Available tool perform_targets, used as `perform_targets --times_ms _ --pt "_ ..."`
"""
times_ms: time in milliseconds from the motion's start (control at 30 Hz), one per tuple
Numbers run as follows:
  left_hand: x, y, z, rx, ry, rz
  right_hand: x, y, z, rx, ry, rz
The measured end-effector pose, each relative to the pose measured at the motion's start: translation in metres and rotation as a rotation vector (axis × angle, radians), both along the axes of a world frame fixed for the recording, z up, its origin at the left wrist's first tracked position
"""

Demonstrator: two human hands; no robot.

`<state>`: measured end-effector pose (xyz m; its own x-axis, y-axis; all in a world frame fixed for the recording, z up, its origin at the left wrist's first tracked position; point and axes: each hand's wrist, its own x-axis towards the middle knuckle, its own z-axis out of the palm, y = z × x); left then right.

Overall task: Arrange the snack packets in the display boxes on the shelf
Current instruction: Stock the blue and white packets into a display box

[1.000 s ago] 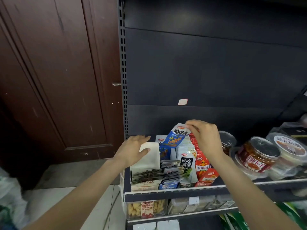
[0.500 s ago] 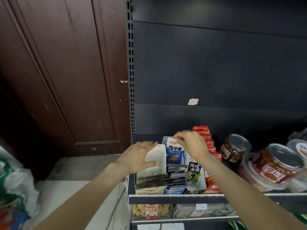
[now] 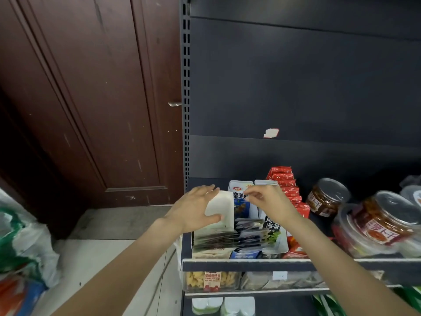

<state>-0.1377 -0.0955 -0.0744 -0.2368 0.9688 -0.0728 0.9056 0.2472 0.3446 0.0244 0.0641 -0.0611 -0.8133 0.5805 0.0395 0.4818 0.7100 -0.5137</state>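
Observation:
Two display boxes stand side by side at the left end of the shelf (image 3: pixel 239 264). My left hand (image 3: pixel 193 210) grips the white raised flap (image 3: pixel 222 208) of the left box, thumb on the near face and fingers behind it. In that box lie dark flat packets (image 3: pixel 216 239). My right hand (image 3: pixel 271 204) pinches the top of a blue and white snack packet (image 3: pixel 240 201) standing upright at the back of the middle box (image 3: pixel 279 238), among grey packets (image 3: pixel 248 226). A row of red packets (image 3: pixel 287 185) runs along the right side.
Clear jars with red-brown contents (image 3: pixel 325 197) and tubs (image 3: pixel 378 222) crowd the shelf on the right. A lower shelf holds clear boxes of snacks (image 3: pixel 211 280). A brown door (image 3: pixel 91 99) is on the left, with plastic bags (image 3: pixel 20 242) on the floor.
My right hand has lowered the blue packet from above the boxes down into the middle box. My left hand has stayed on the white flap. The camera has shifted left.

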Motion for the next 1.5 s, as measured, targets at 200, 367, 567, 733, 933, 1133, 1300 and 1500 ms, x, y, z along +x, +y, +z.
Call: perform_targets --times_ms 200,367,567,733,933,1133,1300,1500 --pt "0.006 -0.012 0.003 -0.071 0.0 -0.015 0.02 -0.021 0.0 -0.04 -0.261 0.131" --pt "0.009 -0.013 0.005 -0.126 0.01 -0.012 0.017 -0.035 -0.004 0.23 -0.31 0.123" --pt "0.012 -0.014 0.004 -0.135 0.002 0.003 0.021 -0.036 -0.007 0.1 -0.156 -0.018" --pt "0.008 -0.012 0.009 -0.11 -0.037 0.002 0.032 -0.037 0.009 0.073 0.07 -0.108" --pt "0.01 -0.008 0.015 0.04 -0.07 0.051 0.037 -0.049 0.049 0.195 0.26 -0.214" --pt "0.022 0.006 0.037 0.194 -0.592 0.289 0.045 -0.053 0.08 0.124 0.475 -0.297" --pt "0.031 0.014 0.048 0.158 -1.05 0.379 0.053 -0.059 0.086 -0.077 0.678 -0.265" --pt "0.028 0.009 0.048 0.378 -1.237 0.382 0.062 -0.058 0.081 0.025 0.617 -0.33"
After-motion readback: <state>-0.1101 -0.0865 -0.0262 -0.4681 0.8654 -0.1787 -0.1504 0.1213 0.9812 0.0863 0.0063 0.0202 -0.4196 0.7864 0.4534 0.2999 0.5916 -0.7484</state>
